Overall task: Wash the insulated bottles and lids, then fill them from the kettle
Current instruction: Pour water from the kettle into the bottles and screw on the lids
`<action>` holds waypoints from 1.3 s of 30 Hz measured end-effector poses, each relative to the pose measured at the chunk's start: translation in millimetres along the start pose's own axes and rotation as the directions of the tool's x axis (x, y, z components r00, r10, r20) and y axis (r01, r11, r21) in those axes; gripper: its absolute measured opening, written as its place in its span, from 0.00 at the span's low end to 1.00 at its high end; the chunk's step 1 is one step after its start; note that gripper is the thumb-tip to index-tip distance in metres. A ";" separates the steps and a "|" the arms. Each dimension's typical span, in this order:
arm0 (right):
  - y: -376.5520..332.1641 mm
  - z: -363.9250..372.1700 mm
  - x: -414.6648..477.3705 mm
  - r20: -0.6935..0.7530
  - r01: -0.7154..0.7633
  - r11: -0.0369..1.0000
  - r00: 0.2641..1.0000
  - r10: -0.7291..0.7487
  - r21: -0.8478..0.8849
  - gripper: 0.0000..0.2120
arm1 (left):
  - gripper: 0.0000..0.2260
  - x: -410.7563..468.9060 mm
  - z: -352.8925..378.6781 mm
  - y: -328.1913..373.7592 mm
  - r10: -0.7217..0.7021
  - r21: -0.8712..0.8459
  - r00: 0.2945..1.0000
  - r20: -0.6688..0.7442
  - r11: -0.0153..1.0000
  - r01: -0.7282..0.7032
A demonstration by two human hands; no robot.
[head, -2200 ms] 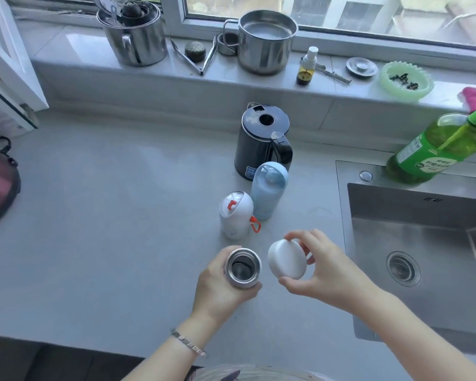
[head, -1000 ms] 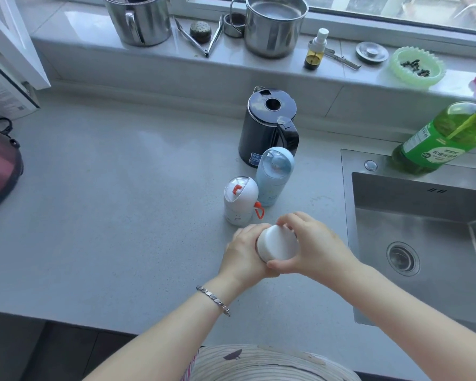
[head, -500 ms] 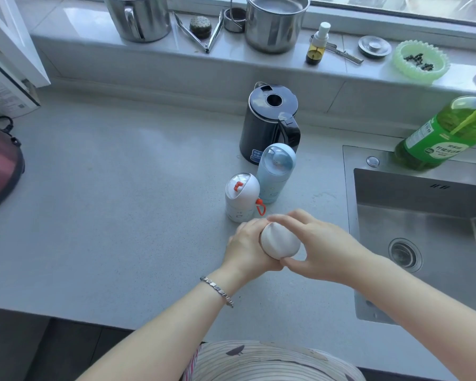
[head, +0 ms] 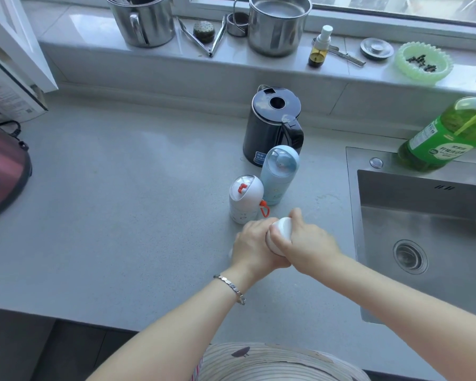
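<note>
A white lid [head: 280,234] sits on top of a bottle whose body is hidden inside my left hand [head: 254,247], which grips it on the grey counter. My right hand [head: 305,244] curls round the lid from the right. Just behind them stand a short white bottle with an orange strap [head: 244,199] and a taller light-blue bottle [head: 278,174], both capped. The black kettle [head: 272,125] stands behind those, lid closed, handle to the right.
A steel sink [head: 423,229] opens to the right, with a green detergent bottle [head: 448,136] at its back corner. Steel pots [head: 278,23], tongs, a small spray bottle and a green dish line the windowsill. A dark red appliance [head: 3,169] sits at far left.
Earlier the steel bottle mouth was uncovered and my right hand held the white lid beside it. The lid now sits on the bottle and my right hand has turned round it.
</note>
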State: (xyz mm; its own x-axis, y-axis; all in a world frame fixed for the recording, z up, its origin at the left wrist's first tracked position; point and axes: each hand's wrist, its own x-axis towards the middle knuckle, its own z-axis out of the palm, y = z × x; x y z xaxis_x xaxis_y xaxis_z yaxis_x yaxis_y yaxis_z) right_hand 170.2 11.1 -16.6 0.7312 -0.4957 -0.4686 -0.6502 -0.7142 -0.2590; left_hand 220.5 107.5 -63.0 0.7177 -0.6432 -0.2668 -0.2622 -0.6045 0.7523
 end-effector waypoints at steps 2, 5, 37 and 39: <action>1.8 -6.3 -3.5 -0.006 0.082 0.996 0.997 -0.082 0.017 0.23 | 0.24 -0.5 -5.6 1.2 0.018 -0.031 1.000 0.017 0.999 -0.018; 12.5 -18.6 -8.0 -0.195 0.438 0.866 0.853 -0.485 -0.242 0.30 | 0.21 -9.7 -29.4 13.9 0.017 -0.203 0.993 0.113 0.979 0.006; 37.1 -17.0 7.9 0.073 0.098 0.985 0.991 -0.109 0.142 0.14 | 0.29 75.5 -109.5 -34.4 -0.324 -0.320 0.820 -0.472 0.930 0.183; 37.3 -16.3 10.0 0.087 0.090 0.984 0.991 -0.104 0.155 0.14 | 0.29 86.1 -106.9 -33.3 -0.314 -0.320 0.844 -0.435 0.930 0.181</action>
State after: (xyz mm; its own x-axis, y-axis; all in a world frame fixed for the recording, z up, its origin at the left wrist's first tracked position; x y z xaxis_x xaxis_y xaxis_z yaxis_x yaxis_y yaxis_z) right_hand 156.5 -28.6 -17.1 0.7744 -0.3736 -0.5106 -0.6057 -0.6709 -0.4277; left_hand 359.9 122.5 -46.7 0.9685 -0.1488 -0.1996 0.0929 -0.5280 0.8442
